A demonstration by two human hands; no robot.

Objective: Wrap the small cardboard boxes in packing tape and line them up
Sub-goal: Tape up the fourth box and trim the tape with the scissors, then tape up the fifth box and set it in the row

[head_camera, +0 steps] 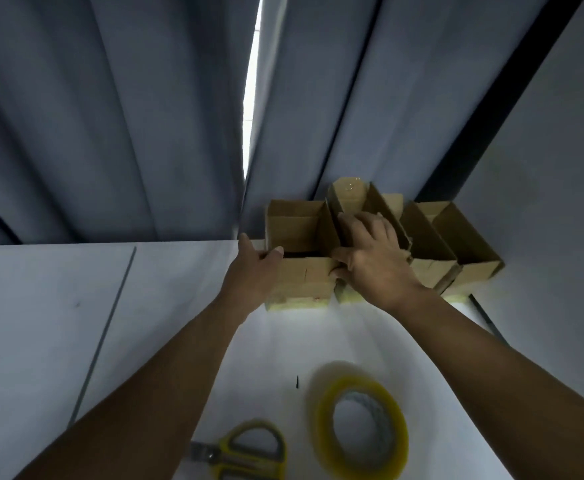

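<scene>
The left grip [252,271] clamps the left box [297,278], the right grip [377,261] the middle box [349,199]; tugging may skew the end box [470,237] beside it.

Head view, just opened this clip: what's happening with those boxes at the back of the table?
A person is working at a row of open-topped cardboard boxes set against the grey curtain at the table's far edge. The left hand grips the leftmost box by its near corner. The right hand lies over the middle box, fingers reaching inside, grip unclear. The tape roll and yellow-handled scissors lie untouched nearer the camera.
</scene>
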